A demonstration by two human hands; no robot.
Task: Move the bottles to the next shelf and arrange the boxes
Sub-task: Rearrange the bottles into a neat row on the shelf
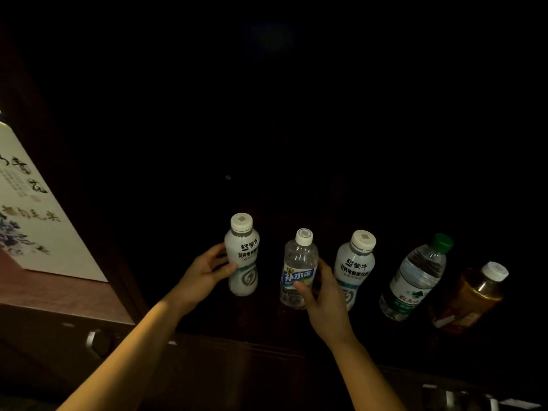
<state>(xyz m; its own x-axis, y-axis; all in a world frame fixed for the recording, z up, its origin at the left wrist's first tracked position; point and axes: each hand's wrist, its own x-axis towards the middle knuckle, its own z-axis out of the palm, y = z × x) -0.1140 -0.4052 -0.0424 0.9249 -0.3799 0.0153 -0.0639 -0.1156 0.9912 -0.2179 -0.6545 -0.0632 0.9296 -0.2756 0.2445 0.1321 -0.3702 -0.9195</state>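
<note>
Several bottles stand in a row on a dark shelf (267, 321). My left hand (204, 271) wraps around the leftmost white milky bottle (243, 253). My right hand (323, 295) grips the clear bottle with a blue label (298, 266) beside it. To the right stand a second white bottle (354, 265), a clear water bottle with a green cap (415, 277) and an amber drink bottle (474, 295). A large cream box with calligraphy and blue flowers (38, 215) sits in the compartment to the left.
A dark wooden divider (124, 280) separates the box's compartment from the bottle shelf. Metal handles show on the cabinet front below, one at lower left (92, 341) and others at lower right (453, 397). The back of the shelf is very dark.
</note>
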